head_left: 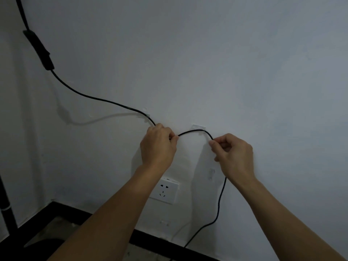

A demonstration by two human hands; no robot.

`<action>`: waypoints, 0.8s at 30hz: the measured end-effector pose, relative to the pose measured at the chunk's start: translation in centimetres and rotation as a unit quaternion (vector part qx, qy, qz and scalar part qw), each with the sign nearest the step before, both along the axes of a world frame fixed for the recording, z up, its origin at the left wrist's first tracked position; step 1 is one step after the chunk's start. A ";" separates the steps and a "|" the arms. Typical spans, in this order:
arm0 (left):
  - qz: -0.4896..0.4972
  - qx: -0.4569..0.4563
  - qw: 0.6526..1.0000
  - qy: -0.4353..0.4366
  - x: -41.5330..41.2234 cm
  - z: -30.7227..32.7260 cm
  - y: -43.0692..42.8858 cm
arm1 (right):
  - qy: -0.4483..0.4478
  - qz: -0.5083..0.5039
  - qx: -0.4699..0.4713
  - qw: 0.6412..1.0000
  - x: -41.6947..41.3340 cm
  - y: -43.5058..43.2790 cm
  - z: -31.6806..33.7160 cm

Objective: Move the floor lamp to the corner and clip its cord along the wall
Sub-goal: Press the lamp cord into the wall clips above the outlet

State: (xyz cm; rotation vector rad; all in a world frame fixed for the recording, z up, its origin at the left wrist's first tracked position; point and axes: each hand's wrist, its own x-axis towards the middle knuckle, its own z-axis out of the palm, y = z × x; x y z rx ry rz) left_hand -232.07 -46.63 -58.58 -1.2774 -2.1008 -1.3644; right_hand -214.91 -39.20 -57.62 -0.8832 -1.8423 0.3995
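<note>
- The cord (98, 99) is thin, black and limp; it looks light and will likely sag wherever it is not held, so taking it close on either side of a clip seems best.
- Between the two grips it humps up in a short arch whose top touches the middle clip (198, 127) on the wall (244, 63).
- The left hand (158, 146) has its grip closed, pinching the cord just below-right of the left clip (146, 114).
- The right hand (233, 153) also pinches the cord with fingertips, thumb and forefinger closed on it.
- Beyond the left grip the cord runs up-left to an inline switch (38, 49); overall its length lies roughly sideways along the wall.
- Below the right grip it hangs down past a third clip (211, 173) toward the floor.
- A socket (165, 190) sits below, between the forearms.
</note>
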 end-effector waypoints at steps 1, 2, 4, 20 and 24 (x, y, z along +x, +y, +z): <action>-0.003 0.000 1.000 0.006 0.0 0.0 -0.1 | -0.012 0.010 -0.016 1.000 0.2 0.0 -0.4; -0.009 0.006 1.000 0.013 0.0 -0.1 -0.2 | -0.029 0.017 -0.033 0.999 0.6 0.1 -0.8; -0.024 0.043 0.998 0.031 0.1 -0.4 -0.7 | -0.091 0.019 -0.060 0.994 1.5 0.4 -1.4; -0.332 -0.242 0.867 -0.281 5.2 -14.1 -2.0 | 0.022 0.057 -0.205 0.977 4.2 1.2 -1.8; -0.399 -0.274 0.776 -0.403 7.2 -14.7 -1.9 | 0.067 0.089 -0.233 0.966 3.6 1.2 -2.6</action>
